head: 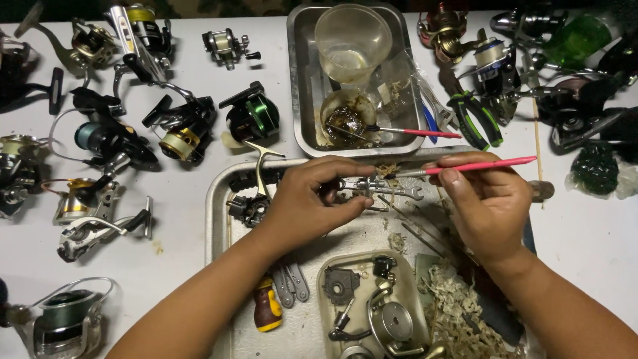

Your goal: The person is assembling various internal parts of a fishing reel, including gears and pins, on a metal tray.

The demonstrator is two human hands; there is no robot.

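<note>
Two hands work over a metal tray (219, 199) on the white tabletop (179, 219) in the head view. The left hand (309, 203) pinches a small metal reel part (362, 188) just above the tray, fingers clenched around it. The right hand (488, 203) grips a pink brush (478, 166) like a pen, its tip touching the part. A steady pinch and light, short strokes at the joint would likely serve best. Behind, a smaller tray (302, 80) holds a clear cup (352, 40) and a grease dish (345, 123); fishing reels (179, 129) lie all around.
</note>
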